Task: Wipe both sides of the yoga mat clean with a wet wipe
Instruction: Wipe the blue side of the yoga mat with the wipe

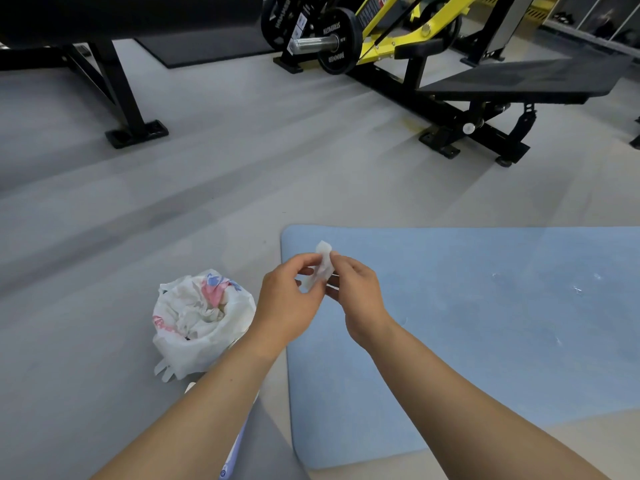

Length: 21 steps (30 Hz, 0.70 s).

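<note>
The yoga mat lies flat on the grey floor, its near-left corner below the person's forearms and its right end running out of view. Small bright flecks, possibly moisture or debris, show on its right half.

Both hands are raised above the mat's left end. The left hand and the right hand hold a folded wet wipe between them. The fingers of each hand are curled and pinch opposite edges of the wipe. The wipe is not touching the mat. Judged from this posture, the step in hand is unfolding or refolding the wipe before it is applied.

A white plastic bag, open and holding crumpled material, sits on the floor just beside the mat's left edge. A bench and a weight plate stand well apart at the far side.

Possible faults from here:
- A thin wet wipe may tear if the two pinches pull apart too sharply.
- A wipe left bunched covers little surface and may leave streaks.
- Wiping without one hand pressing the mat down may cause the mat to slide or wrinkle on the smooth floor.
- The underside remains unreached until the mat is turned over.
</note>
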{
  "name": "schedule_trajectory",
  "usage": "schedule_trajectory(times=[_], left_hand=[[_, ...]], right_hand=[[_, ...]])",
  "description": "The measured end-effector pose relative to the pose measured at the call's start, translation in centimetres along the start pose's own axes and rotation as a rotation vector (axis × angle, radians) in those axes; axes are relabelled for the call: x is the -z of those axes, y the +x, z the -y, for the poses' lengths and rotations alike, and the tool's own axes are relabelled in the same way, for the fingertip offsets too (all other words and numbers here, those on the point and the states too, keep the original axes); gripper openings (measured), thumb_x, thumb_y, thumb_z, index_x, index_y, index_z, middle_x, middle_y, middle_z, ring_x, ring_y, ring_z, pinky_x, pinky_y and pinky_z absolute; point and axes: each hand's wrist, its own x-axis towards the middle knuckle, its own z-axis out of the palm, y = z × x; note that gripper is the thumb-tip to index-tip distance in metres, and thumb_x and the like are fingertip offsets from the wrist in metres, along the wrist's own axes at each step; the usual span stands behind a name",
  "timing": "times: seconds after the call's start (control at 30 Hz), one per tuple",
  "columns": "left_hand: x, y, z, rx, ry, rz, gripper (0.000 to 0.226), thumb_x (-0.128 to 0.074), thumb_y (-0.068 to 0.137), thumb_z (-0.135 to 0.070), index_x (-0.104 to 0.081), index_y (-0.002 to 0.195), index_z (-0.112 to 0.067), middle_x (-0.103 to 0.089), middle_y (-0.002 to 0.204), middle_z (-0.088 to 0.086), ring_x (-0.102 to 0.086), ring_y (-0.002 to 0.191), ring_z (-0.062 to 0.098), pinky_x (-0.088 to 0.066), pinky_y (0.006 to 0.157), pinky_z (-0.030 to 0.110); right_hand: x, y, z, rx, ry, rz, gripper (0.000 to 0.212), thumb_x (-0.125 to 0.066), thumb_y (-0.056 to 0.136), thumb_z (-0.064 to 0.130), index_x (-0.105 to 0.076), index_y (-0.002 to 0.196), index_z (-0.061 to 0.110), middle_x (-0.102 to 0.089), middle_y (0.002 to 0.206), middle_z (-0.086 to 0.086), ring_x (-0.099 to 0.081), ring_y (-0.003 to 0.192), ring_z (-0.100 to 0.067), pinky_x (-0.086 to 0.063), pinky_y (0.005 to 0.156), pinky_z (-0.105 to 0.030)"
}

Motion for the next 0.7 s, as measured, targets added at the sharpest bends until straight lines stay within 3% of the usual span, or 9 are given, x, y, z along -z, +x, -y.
schedule_trajectory(times=[0.1, 0.2, 0.3, 0.43, 0.57, 0.7], left_hand=[[0.1, 0.0, 0.1, -0.045, 0.016, 0.046, 0.034, -0.066, 0.091, -0.012, -0.071, 0.116, -0.035, -0.069, 0.110, -0.027, -0.061, 0.106, -0.004, -0.047, 0.087, 0.016], [0.1, 0.1, 0.5, -0.051, 0.019, 0.080, 0.034, -0.063, 0.093, -0.008, -0.075, 0.112, -0.032, -0.067, 0.117, -0.028, -0.057, 0.115, -0.009, -0.041, 0.094, 0.007], [0.3, 0.2, 1.8, -0.054, 0.092, 0.036, 0.028, -0.066, 0.091, -0.010, -0.075, 0.106, -0.031, -0.068, 0.115, -0.021, -0.059, 0.114, 0.002, -0.043, 0.099, 0.020], [0.2, 0.6, 2.8, 0.093, 0.070, 0.020, 0.025, -0.070, 0.092, -0.022, -0.064, 0.116, -0.028, -0.062, 0.112, -0.018, -0.058, 0.102, 0.003, -0.046, 0.087, 0.023], [-0.2, 1.3, 3.1, 0.410, -0.302, 0.267, 0.022, -0.069, 0.095, -0.023, -0.068, 0.116, -0.018, -0.074, 0.106, -0.001, -0.071, 0.100, 0.022, -0.057, 0.088, 0.037], [-0.7, 1.0, 3.0, 0.413, -0.370, 0.373, 0.015, -0.068, 0.096, -0.019, -0.071, 0.109, -0.016, -0.075, 0.103, 0.011, -0.074, 0.093, 0.030, -0.060, 0.085, 0.046]], right_hand=[[0.3, -0.1, 0.3, 0.012, 0.056, 0.057, 0.038, -0.062, 0.093, 0.037, -0.069, 0.103, 0.001, -0.071, 0.101, -0.019, -0.070, 0.098, -0.027, -0.055, 0.092, -0.038], [0.6, 0.3, -0.4, -0.007, 0.033, 0.005, 0.022, -0.060, 0.094, 0.022, -0.070, 0.104, 0.005, -0.073, 0.104, -0.012, -0.069, 0.101, -0.025, -0.053, 0.096, -0.045], [1.2, 0.5, -1.0, -0.050, 0.009, -0.045, 0.020, -0.052, 0.098, 0.012, -0.069, 0.106, 0.005, -0.073, 0.102, -0.013, -0.069, 0.098, -0.028, -0.055, 0.091, -0.045], [2.2, 0.1, -1.4, -0.079, -0.094, -0.035, 0.019, -0.050, 0.098, 0.010, -0.067, 0.105, 0.005, -0.070, 0.104, -0.018, -0.068, 0.097, -0.035, -0.055, 0.083, -0.048], [3.7, -0.9, -0.8, -0.120, -0.150, 0.055, 0.020, -0.051, 0.099, 0.011, -0.066, 0.111, 0.005, -0.070, 0.108, -0.017, -0.068, 0.090, -0.027, -0.053, 0.076, -0.040], [5.3, -2.0, 0.0, -0.202, -0.138, 0.114, 0.022, -0.058, 0.096, 0.013, -0.064, 0.116, 0.006, -0.071, 0.107, -0.013, -0.071, 0.092, -0.025, -0.055, 0.071, -0.029]])
